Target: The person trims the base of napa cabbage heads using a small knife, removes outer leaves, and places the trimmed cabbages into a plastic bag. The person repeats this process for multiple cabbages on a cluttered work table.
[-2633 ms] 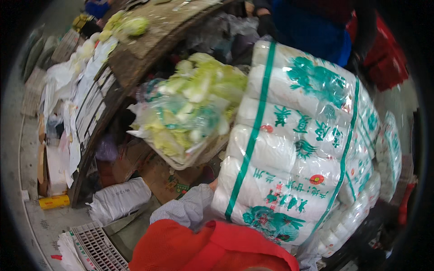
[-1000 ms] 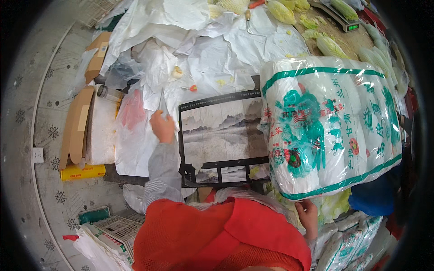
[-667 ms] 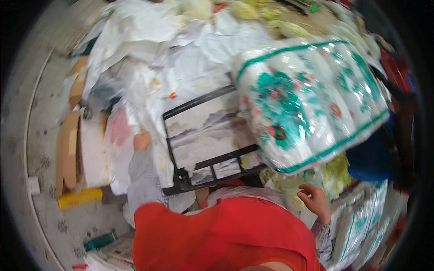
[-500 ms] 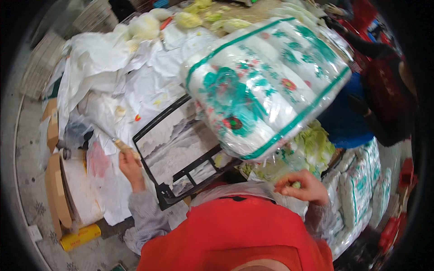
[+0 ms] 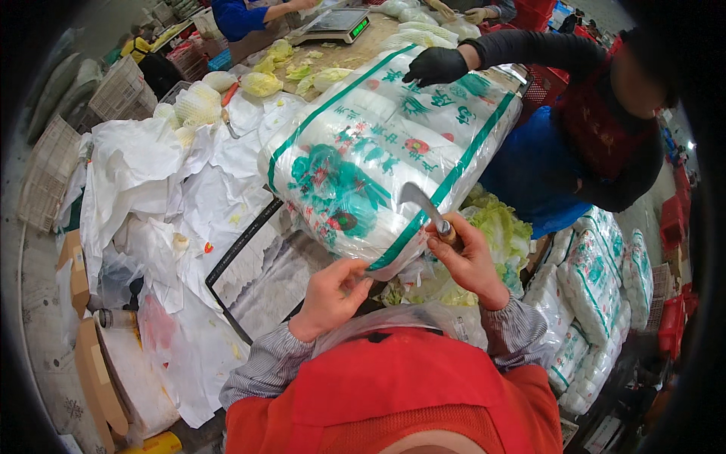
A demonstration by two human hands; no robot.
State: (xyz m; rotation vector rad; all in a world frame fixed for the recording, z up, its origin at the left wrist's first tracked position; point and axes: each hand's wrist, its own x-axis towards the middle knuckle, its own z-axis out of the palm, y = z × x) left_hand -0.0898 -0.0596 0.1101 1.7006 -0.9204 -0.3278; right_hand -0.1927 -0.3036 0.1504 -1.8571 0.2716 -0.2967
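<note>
A big clear plastic bag (image 5: 378, 163) with green bands and green and red print lies before me, packed with white rolls or bundles. My left hand (image 5: 333, 295) pinches the film at its near edge. In my right hand (image 5: 469, 257) is a short curved knife (image 5: 423, 204), its hooked blade tipped up over the bag's near right side. The fingers wrap round its wooden handle. Under the bag's left side shows a black-framed panel (image 5: 261, 280) with a grey landscape pattern. A co-worker's black-gloved hand (image 5: 439, 68) rests on the bag's far end.
White paper sheets (image 5: 204, 181) cover the table to the left. Cabbage leaves (image 5: 495, 242) are heaped beneath the bag's right side. More filled bags (image 5: 590, 295) are stacked at the right. A scale (image 5: 333, 26) stands at the far side, and the co-worker (image 5: 552, 159) at the far right.
The knife has passed from my left hand to my right. My left hand has moved right onto the bag's near edge. The bag has shifted left, and a co-worker's gloved hand now shows on it.
</note>
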